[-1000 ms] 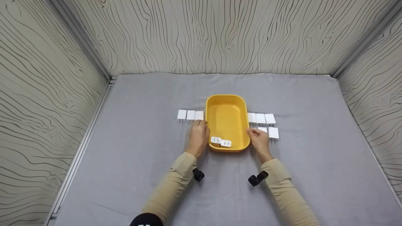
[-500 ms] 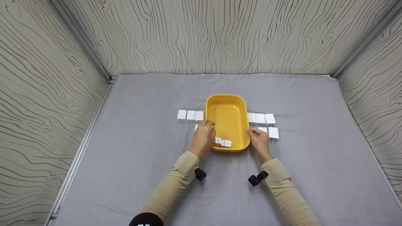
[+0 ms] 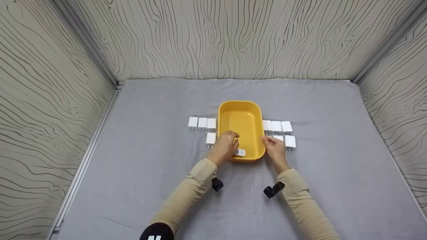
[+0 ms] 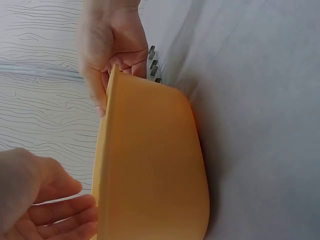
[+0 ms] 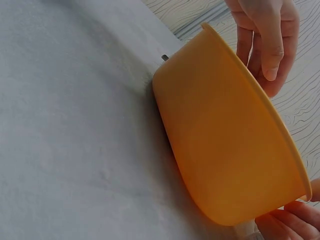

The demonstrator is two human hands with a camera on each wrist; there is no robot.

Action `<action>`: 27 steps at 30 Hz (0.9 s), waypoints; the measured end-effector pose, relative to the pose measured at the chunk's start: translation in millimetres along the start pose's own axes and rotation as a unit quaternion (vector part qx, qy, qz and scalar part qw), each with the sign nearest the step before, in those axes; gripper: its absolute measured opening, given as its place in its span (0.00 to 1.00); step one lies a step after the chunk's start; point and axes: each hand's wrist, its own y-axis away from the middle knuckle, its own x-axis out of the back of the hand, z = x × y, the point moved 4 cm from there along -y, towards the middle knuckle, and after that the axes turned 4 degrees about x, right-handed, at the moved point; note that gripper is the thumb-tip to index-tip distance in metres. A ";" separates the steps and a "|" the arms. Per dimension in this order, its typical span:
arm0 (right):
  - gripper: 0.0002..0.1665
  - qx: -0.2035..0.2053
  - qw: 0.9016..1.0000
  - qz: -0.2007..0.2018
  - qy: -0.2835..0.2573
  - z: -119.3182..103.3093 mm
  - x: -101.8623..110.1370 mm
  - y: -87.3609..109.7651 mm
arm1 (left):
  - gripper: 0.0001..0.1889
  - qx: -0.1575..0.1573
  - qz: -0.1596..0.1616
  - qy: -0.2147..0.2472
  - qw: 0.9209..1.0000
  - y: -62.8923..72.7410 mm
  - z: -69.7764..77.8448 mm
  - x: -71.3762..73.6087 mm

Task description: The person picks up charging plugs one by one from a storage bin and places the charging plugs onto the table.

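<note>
A yellow plastic bin (image 3: 240, 116) stands on the cloth. My left hand (image 3: 225, 148) reaches over its left rim, fingers loosely bent and nothing seen between them. Inside the bin, near the front wall, lies a white plug adapter (image 3: 241, 152); the hand hides the area beside it. In the left wrist view my right hand (image 4: 112, 40) pinches the rim, thumb on the inner side and fingers outside. Beside the bin on the left, a single white plug adapter (image 3: 210, 138) lies with its prongs facing me.
Three white adapters (image 3: 202, 122) lie in a row left of the bin. More adapters (image 3: 286, 127) sit in two rows to its right, partly covered by my right hand. Grey cloth (image 3: 153, 140) covers the table, and a wood-patterned panel (image 3: 233, 40) rises behind.
My left hand has moved rightward from the left rim to over the bin, uncovering an adapter on the cloth and hiding one in the bin. My right hand stays at the right rim.
</note>
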 end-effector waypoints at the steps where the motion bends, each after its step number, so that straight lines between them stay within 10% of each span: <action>1: 0.21 0.002 1.000 0.001 0.002 -0.1 0.1 -0.1 | 0.10 0.004 -0.007 -0.005 1.000 -0.7 -0.2 -0.6; 13: 0.19 0.021 1.000 0.007 0.023 -1.4 0.3 0.1 | 0.10 0.013 -0.074 -0.133 0.988 -1.4 -3.2 -11.0; 27: 0.20 0.006 0.999 0.009 0.031 -1.9 0.4 0.1 | 0.08 0.072 -0.216 -0.214 0.950 -19.6 -10.7 -39.3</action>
